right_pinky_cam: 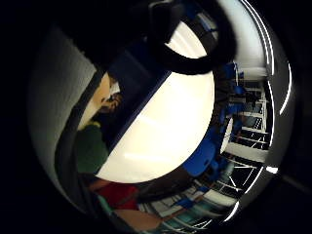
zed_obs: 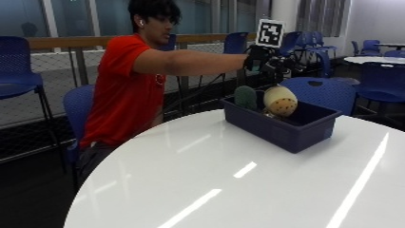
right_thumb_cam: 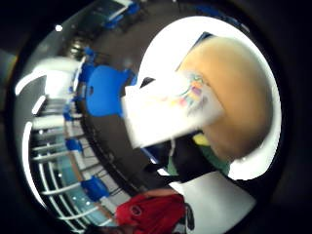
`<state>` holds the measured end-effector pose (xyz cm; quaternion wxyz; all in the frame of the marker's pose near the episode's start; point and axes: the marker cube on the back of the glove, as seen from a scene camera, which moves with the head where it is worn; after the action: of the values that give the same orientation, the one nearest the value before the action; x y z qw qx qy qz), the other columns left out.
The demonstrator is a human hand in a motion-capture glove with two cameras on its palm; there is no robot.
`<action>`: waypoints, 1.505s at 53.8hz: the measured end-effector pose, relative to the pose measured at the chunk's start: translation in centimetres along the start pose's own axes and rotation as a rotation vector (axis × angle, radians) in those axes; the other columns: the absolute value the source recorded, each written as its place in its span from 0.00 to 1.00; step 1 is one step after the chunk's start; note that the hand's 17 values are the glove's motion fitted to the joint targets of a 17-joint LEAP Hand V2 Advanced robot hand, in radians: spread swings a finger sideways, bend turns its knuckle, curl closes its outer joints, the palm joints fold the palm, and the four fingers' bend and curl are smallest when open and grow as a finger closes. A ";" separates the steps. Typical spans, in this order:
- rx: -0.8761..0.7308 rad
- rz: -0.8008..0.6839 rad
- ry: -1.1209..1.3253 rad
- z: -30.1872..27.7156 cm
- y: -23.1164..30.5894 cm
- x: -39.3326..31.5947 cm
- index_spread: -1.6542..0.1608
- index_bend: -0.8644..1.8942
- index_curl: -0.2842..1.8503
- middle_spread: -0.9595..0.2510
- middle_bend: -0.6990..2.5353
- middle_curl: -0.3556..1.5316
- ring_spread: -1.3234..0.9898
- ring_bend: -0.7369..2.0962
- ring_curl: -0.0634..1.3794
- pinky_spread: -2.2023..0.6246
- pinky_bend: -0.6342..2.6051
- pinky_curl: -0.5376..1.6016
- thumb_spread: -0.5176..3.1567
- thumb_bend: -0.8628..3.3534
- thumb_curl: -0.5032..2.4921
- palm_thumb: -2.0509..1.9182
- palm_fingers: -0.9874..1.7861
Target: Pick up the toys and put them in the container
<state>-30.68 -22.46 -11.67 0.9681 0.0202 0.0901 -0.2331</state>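
Even indoor light falls from overhead — long white streaks of glare cross the glossy table (zed_obs: 253,175) toward its near edge. The far room is dimmer. Both palm views curve hard at their rims, dark-bordered, and close things there smear — perhaps motion blur.

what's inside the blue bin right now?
Two toys stick up above the blue bin's rim: a green plush and a cream spotted plush. The near wall hides the floor, so anything lying lower can't be seen.
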 end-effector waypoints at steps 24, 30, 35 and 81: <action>0.045 0.195 0.025 2.4 3.8 5.4 0.73 0.36 0.29 0.72 0.26 0.43 0.56 0.33 0.31 0.82 0.48 0.41 0.45 0.19 0.33 0.51 0.29; 0.057 0.249 0.011 3.6 5.9 7.4 0.72 0.36 0.28 0.73 0.26 0.41 0.57 0.32 0.31 0.82 0.47 0.40 0.45 0.19 0.31 0.51 0.30; 0.052 0.307 -0.012 5.1 7.8 9.0 0.72 0.37 0.28 0.73 0.26 0.39 0.57 0.33 0.30 0.82 0.46 0.40 0.45 0.19 0.30 0.51 0.30; 0.030 0.447 -0.119 12.8 21.9 19.5 0.72 0.37 0.28 0.73 0.26 0.34 0.57 0.32 0.26 0.81 0.42 0.39 0.50 0.20 0.28 0.52 0.31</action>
<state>-1.56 -12.73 -2.76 0.9988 0.0404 0.0224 -0.0148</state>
